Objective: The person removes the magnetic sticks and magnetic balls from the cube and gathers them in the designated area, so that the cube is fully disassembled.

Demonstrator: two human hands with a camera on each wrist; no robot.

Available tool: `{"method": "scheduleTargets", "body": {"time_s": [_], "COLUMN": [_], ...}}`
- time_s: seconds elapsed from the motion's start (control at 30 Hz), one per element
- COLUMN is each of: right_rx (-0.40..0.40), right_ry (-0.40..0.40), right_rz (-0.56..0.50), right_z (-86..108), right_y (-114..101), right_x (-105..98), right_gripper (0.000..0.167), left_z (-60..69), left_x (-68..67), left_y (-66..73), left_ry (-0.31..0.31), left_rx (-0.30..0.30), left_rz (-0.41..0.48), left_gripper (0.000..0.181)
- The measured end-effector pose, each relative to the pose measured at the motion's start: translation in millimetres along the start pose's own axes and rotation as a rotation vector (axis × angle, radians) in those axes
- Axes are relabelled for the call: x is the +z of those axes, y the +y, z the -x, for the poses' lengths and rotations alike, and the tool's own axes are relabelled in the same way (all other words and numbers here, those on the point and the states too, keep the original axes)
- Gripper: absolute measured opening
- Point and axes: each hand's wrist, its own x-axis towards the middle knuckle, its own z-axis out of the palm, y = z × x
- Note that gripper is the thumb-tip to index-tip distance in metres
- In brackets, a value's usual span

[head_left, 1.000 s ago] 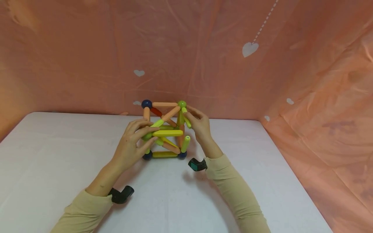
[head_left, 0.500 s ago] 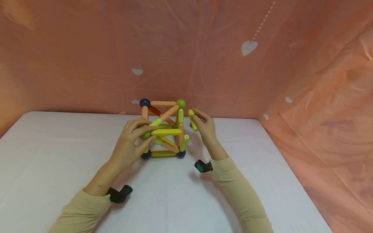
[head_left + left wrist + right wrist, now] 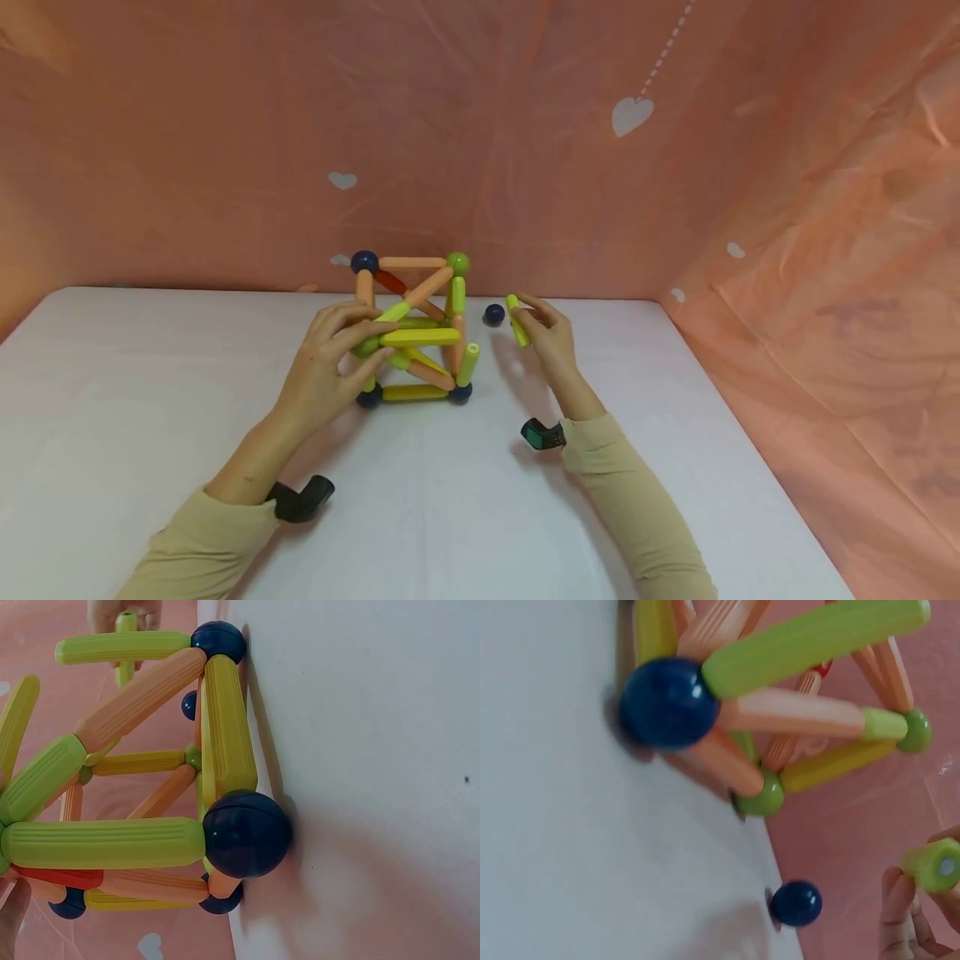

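A cube-like frame of magnetic sticks and balls (image 3: 420,337) stands on the table, with yellow, green, peach and red sticks between dark blue and green balls. My left hand (image 3: 322,358) grips it at the green ball (image 3: 366,346) of the near upper left corner, fingers over the joint. To the right of the frame and apart from it, my right hand (image 3: 553,335) pinches a light green magnetic stick (image 3: 518,321). That stick's round end faces the camera in the right wrist view. One green stick (image 3: 468,364) rises from the near lower right blue ball (image 3: 461,392), its upper end free.
A loose dark blue ball (image 3: 494,314) lies on the white table (image 3: 450,500) between the frame and my right hand, near the back edge. Behind the table hangs a pink-orange cloth (image 3: 525,167) with white hearts, which also covers the right side.
My right hand has drawn the light green stick away from the frame's upper right corner, to the right and slightly down. The loose blue ball has come into sight. My left hand keeps its grip.
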Motion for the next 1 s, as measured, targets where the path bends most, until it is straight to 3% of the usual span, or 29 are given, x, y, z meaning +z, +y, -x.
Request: {"method": "scheduleTargets", "body": {"time_s": [0.17,0.5,1.0], "right_rx": [0.022,0.150,0.198], "right_ry": [0.013,0.010,0.037], "right_rz": [0.056,0.198,0.315], "right_z": [-1.2,-18.1,-36.1], "right_y": [7,31,43], "right_x": [-9,-23,-28], "right_gripper": [0.034,0.037,0.038], "left_z": [0.7,1.7,1.1], "left_x": [-1.0,-2.1,-0.4], "left_y": [0.1,0.2,-1.0], "left_ry": [0.008,0.014,-0.007], "left_rx": [0.002,-0.002,-0.025], "left_rz": [0.010,0.011,0.014], "left_gripper": [0.028,0.027,0.028]}}
